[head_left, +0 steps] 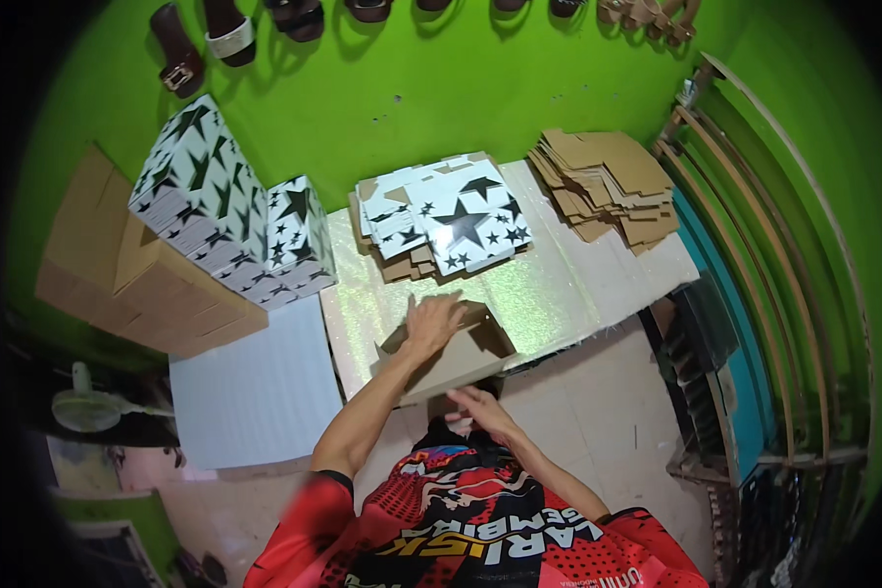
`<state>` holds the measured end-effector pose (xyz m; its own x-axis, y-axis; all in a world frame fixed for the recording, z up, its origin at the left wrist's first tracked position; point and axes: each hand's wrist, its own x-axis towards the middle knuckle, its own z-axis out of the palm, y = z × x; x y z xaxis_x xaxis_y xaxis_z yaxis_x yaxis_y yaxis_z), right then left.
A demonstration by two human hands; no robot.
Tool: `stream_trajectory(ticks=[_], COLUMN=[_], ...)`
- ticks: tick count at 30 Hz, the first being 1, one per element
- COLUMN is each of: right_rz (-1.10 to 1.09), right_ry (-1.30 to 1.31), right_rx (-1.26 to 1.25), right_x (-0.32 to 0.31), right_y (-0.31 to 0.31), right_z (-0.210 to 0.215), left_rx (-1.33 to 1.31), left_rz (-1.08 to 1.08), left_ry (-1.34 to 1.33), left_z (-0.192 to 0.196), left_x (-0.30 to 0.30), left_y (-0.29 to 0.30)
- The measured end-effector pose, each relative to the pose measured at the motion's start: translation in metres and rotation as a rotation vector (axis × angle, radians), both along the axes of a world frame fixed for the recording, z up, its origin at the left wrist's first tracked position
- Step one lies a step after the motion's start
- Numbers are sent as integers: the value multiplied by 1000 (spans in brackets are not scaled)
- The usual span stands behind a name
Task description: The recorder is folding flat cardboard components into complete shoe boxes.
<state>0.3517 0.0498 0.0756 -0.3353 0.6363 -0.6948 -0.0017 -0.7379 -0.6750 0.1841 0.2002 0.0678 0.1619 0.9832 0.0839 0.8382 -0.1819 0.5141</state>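
"Starting at the hands, doing what?"

"Reaching over the open brown cardboard box point(458, 371) with the left hand point(433, 322), with fingers stretched across its far side; can't tell whether pinching or merely resting there. Holding nothing visible in the right hand point(478, 408), with fingers loosely parted just beside the near side of the box."

"Set where, exactly?"

"At the near edge of the desk point(559, 284), hollow side up."

"Busy with which step?"

"Probably shaping the box, judging by its raised sides. Can't see much of its left end, behind the left forearm point(367, 412)."

"Calling for what next?"

"Seems to call for steadying the far side with the left hand and bringing the right fingers onto the near side, pressing gently enough not to crease the cardboard."

"And further out?"

"Just beyond the box, piled with star-printed box blanks point(465, 220); beyond and right of it, with plain brown blanks point(608, 181). Off to the box's left, crowded with stacked star-printed boxes point(206, 201) near a large brown carton point(181, 306). Farthest beyond the box, lined with sandals point(177, 59) on the green wall point(519, 88)."
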Motion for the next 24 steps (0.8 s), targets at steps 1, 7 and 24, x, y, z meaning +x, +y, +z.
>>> stream_trajectory(ticks=[1, 7, 24], right_rz=[182, 151, 825], right_ry=[-103, -496, -838], right_rx=[55, 1175, 871], right_x=[5, 12, 86], right_y=[1, 24, 139], right_z=[11, 59, -24], left_rx=[30, 325, 132], left_rz=[-31, -167, 134], left_ry=[81, -70, 64], left_z=[-5, 11, -44], left_x=[-2, -12, -64], left_y=[7, -6, -111])
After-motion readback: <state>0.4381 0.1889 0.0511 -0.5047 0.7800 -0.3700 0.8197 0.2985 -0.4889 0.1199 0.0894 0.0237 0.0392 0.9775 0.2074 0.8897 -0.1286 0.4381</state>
